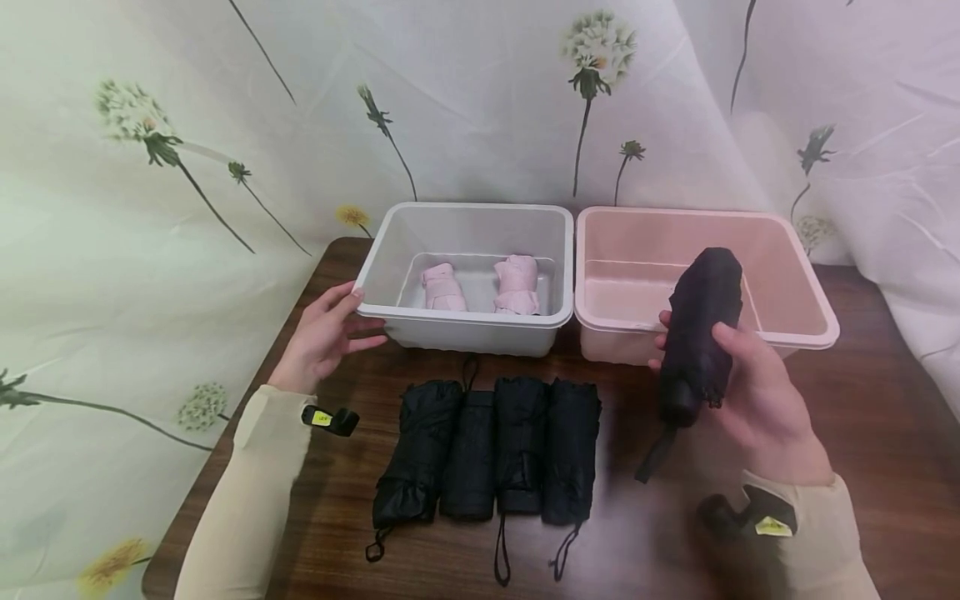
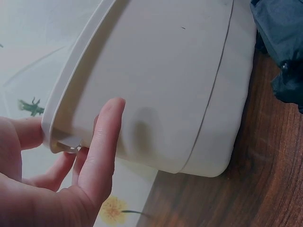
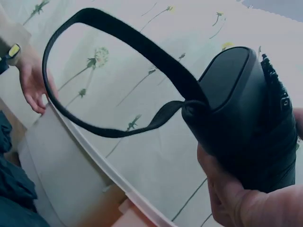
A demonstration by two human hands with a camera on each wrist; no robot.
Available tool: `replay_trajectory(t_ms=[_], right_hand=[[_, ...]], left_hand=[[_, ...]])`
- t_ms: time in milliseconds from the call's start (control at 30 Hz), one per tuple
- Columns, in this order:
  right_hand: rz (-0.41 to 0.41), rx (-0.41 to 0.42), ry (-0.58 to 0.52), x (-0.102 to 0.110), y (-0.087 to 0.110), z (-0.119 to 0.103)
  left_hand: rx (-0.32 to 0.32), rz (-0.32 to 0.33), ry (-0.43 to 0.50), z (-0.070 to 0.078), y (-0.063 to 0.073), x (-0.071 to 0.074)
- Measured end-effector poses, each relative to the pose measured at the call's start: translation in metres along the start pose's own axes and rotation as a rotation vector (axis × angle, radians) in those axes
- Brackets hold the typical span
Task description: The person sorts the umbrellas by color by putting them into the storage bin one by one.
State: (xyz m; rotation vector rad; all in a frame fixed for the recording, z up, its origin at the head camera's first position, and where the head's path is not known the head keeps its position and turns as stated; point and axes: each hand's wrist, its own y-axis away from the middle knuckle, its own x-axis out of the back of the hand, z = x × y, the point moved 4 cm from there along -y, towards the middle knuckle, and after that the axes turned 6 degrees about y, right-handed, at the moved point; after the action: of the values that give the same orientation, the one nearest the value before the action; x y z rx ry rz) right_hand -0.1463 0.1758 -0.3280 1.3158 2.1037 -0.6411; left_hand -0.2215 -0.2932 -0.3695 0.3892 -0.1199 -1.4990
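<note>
My right hand (image 1: 765, 396) grips a folded black umbrella (image 1: 701, 333), tilted upright, over the front rim of the pink bin (image 1: 686, 215). Its handle end and wrist strap (image 3: 128, 38) hang toward me. At the front left corner of the white bin (image 1: 480, 321), my left hand (image 1: 321, 337) holds the rim, thumb on top and fingers spread below and along the side. Inside the white bin lie two pink rolled bundles, a smaller left one (image 1: 444, 289) and a larger right one (image 1: 517, 285).
Several folded black umbrellas (image 1: 520, 442) lie side by side on the brown wooden table (image 1: 645, 542), in front of the white bin. The two bins stand beside each other at the back, close to a white curtain (image 1: 480, 100) printed with dandelions.
</note>
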Motion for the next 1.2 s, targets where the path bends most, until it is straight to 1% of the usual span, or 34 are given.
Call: replay_trajectory(t_ms=[33,67,133,267,333,367,600,767,800,900,1033,1100,1200], right_hand=[[0.016,0.005,0.025,0.000,-0.002,-0.002],[0.014,0.008,0.013,0.000,-0.003,-0.004],[0.029,0.012,0.027,0.001,-0.006,-0.008],[0.017,-0.002,-0.054,0.001,-0.012,-0.014],[0.025,-0.006,-0.071,0.002,-0.014,-0.017],[0.024,-0.010,-0.097,0.002,-0.015,-0.018],[0.036,-0.062,-0.216,0.003,-0.022,-0.025],[0.000,-0.054,-0.320,0.003,-0.027,-0.027],[-0.011,-0.045,-0.325,0.003,-0.028,-0.027],[-0.043,-0.007,-0.319,0.003,-0.031,-0.028],[-0.073,0.042,-0.278,0.002,-0.036,-0.029],[-0.073,0.062,-0.258,0.003,-0.039,-0.029],[-0.033,0.086,-0.175,0.004,-0.044,-0.030]], left_hand=[[0.001,-0.002,-0.003,0.000,0.000,0.000],[0.001,-0.001,-0.006,0.000,0.000,0.000],[0.003,0.004,-0.008,0.001,0.000,-0.001],[0.010,0.001,-0.006,0.002,0.002,-0.001],[0.014,-0.002,-0.001,0.002,0.002,-0.001],[0.014,-0.003,0.001,0.002,0.003,-0.001],[0.008,0.011,-0.021,0.001,0.002,-0.001],[0.013,0.024,-0.022,0.000,0.001,0.001],[0.016,0.025,-0.021,0.000,0.001,0.001],[0.017,0.026,-0.020,0.000,0.000,0.001],[0.013,0.023,-0.016,0.000,0.000,0.000],[0.013,0.022,-0.013,0.000,0.000,0.000],[0.011,0.026,-0.015,0.000,0.001,0.000]])
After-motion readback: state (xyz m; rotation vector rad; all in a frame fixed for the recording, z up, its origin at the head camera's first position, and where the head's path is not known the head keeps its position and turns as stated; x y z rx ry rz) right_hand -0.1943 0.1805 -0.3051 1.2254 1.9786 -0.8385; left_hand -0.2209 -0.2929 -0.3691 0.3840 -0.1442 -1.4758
